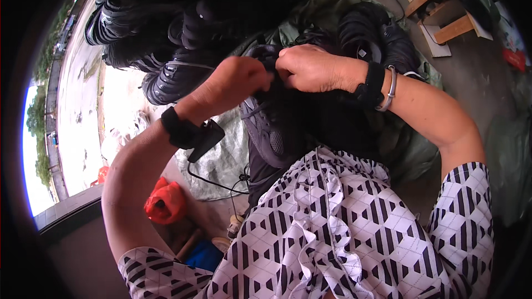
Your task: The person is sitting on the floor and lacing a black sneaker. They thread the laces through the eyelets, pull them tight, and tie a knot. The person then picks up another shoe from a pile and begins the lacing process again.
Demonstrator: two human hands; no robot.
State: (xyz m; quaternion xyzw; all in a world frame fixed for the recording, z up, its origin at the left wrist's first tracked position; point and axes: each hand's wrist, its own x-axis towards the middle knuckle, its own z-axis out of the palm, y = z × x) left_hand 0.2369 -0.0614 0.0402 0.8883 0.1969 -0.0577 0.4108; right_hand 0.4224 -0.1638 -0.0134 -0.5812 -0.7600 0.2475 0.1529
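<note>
Shoe (265,135) of dark grey material, with a rounded toe and a patch of open mesh, lies on the person's dark-trousered lap, toe toward the patterned blouse (332,232). Both hands meet at its far end: the left hand (241,77) has its fingers curled in, the right hand (310,68) bends its fingers down close beside them. What either one pinches is hidden, so the grip cannot be told. Two black bands circle the wrists, one each; one smooth metal bangle (391,87) sits on the right.

A crinkled, grey-green sheet (221,163) spreads below. Toward its far left edge rises a heap of dark shoes (185,30), ribbed and overlapping, too tangled to count; a smaller cluster (377,33) lies toward its far right. Near the left forearm, one red plastic bag (166,199) shows something dark in its mouth.
</note>
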